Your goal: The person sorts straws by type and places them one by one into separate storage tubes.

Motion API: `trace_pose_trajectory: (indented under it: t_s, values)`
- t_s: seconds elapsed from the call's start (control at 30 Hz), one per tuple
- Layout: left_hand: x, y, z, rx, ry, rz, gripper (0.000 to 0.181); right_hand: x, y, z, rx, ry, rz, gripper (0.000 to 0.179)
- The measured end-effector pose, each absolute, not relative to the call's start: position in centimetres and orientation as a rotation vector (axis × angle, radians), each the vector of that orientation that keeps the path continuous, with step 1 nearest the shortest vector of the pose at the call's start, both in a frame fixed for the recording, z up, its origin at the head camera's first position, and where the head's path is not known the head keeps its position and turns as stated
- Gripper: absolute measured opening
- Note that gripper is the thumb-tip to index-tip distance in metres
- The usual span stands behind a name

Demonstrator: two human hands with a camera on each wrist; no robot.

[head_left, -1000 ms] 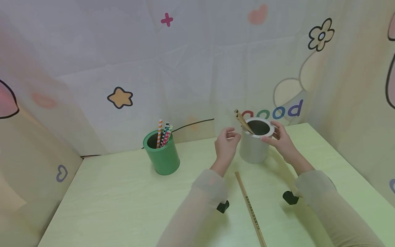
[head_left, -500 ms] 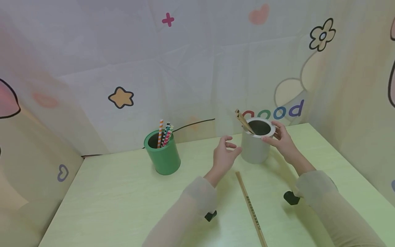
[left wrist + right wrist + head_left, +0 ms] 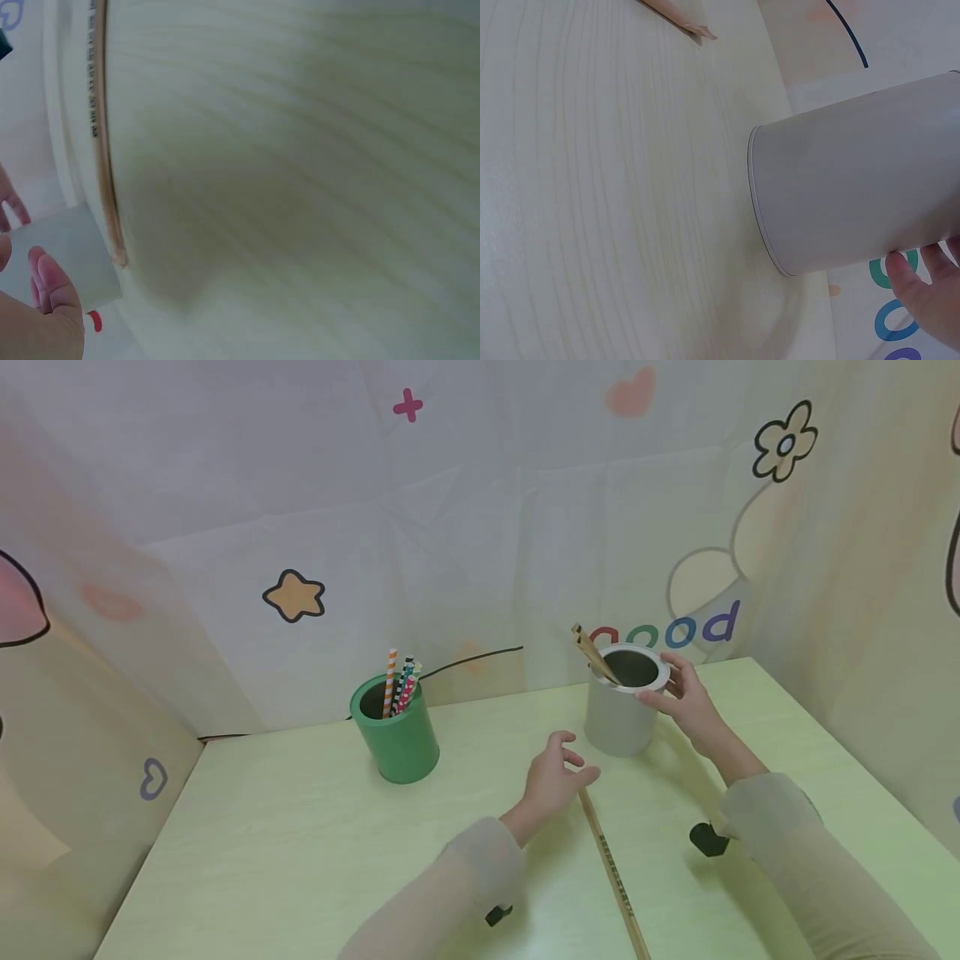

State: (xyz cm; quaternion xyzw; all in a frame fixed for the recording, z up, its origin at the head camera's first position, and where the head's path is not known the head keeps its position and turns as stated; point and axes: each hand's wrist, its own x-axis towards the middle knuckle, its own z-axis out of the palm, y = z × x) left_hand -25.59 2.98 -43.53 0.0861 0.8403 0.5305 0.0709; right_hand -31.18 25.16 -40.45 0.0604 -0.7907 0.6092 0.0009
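Note:
A light grey-white canister (image 3: 619, 722) stands upright at the back right of the table, with brown paper-wrapped sticks (image 3: 594, 656) leaning out of its mouth. My right hand (image 3: 686, 706) holds its rim from the right, thumb in front and fingers behind; in the right wrist view, fingers (image 3: 922, 289) touch its side. My left hand (image 3: 553, 783) hovers over the far end of a long brown paper-wrapped stick (image 3: 611, 868), fingers loosely bent and apart, holding nothing. Dark print runs along that stick, which lies on the table; the left wrist view shows its crumpled wrapper end (image 3: 118, 255).
A green cup (image 3: 405, 747) stands left of centre at the back, holding several patterned straws (image 3: 401, 689). Behind the pale wooden table (image 3: 285, 835) hangs a printed curtain (image 3: 450, 552); another sheet (image 3: 885, 610) bounds the right side.
My left hand has drawn away from the canister, down and toward me, to the end of the lying stick, its fingers spreading. My right hand keeps its place on the rim.

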Motion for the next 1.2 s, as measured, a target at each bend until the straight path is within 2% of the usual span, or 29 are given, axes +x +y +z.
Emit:
trace_pose_trajectory:
  t_s: [0.53,1.2]
  values:
    - [-24.3,3.0,-45.6,0.269,2.561,1.379,0.058,-30.9,25.0,-40.3,0.200,-2.472,1.906,0.080]
    - [-24.0,3.3,-46.5,0.407,2.644,1.125,0.061,-31.1,25.1,-40.4,0.186,-2.478,1.905,0.080]
